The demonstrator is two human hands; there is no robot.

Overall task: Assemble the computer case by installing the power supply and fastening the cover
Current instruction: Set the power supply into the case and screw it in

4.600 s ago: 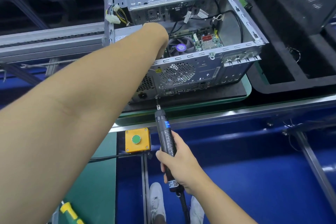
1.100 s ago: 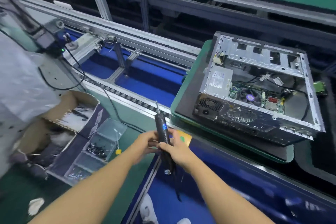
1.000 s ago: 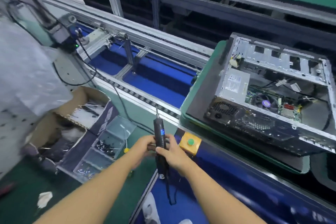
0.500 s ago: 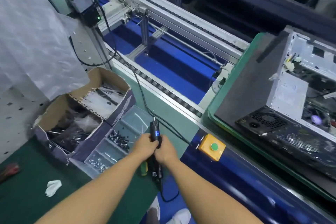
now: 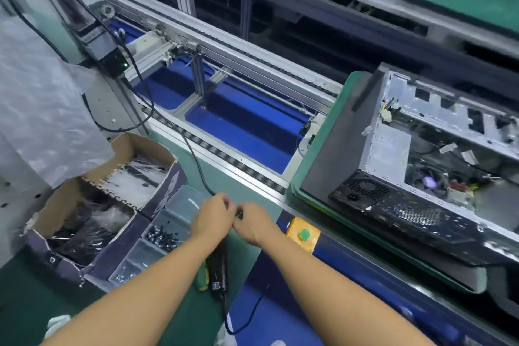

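Observation:
The open computer case (image 5: 449, 126) lies on a dark pad on a green pallet (image 5: 317, 126) at the right, its cover off. The grey power supply (image 5: 389, 152) sits in its near left corner. My hands meet low in the middle, over the green bench. My left hand (image 5: 214, 218) curls over the black electric screwdriver (image 5: 219, 270), whose body runs down under my wrist. My right hand (image 5: 254, 223) pinches the driver's upper end, which is mostly hidden between my fingers.
A clear compartment tray (image 5: 168, 222) with several dark screws lies just left of my hands, beside a cardboard box (image 5: 84, 205) of bagged parts. A yellow button box (image 5: 303, 234) sits right of them. A green-handled screwdriver (image 5: 202, 275) lies under my left arm. The conveyor rail (image 5: 224, 160) runs diagonally behind.
The left hand left the case and came back to the driver. Both hands carried it down and left, from upright at the case to low on the bench by the screw tray.

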